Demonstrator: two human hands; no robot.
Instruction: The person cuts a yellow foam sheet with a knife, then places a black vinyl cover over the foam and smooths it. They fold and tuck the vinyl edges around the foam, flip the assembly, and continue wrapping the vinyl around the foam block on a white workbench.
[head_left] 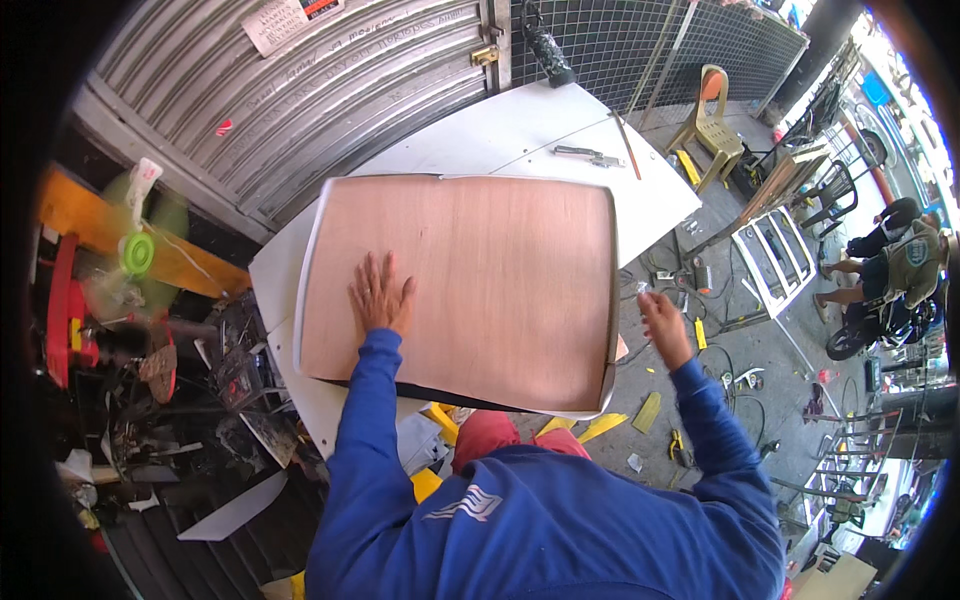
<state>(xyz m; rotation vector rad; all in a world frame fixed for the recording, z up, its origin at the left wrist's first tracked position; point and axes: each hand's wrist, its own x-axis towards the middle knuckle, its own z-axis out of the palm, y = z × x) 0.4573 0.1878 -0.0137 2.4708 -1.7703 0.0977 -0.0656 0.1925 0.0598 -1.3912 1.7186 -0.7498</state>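
Observation:
A reddish-brown plywood panel (480, 280) lies on a white table (440, 135), its edges bordered by white and dark material. My left hand (380, 295) is laid on the panel's left half with its fingers spread. Just off the panel's right edge, my right hand (664, 328) is raised with its fingers curled together. Something small and pale shows at those fingertips, too small to make out. On the table's far right part lie a utility knife (588, 156) and a thin brown stick (626, 146).
A metal roller shutter (330, 100) rises behind the table, and a dark bottle-like object (545, 50) stands at its back edge. A beige plastic chair (712, 130) is at the far right. Tools, cables and yellow scraps (648, 411) litter the floor. A person (905, 260) is farther right.

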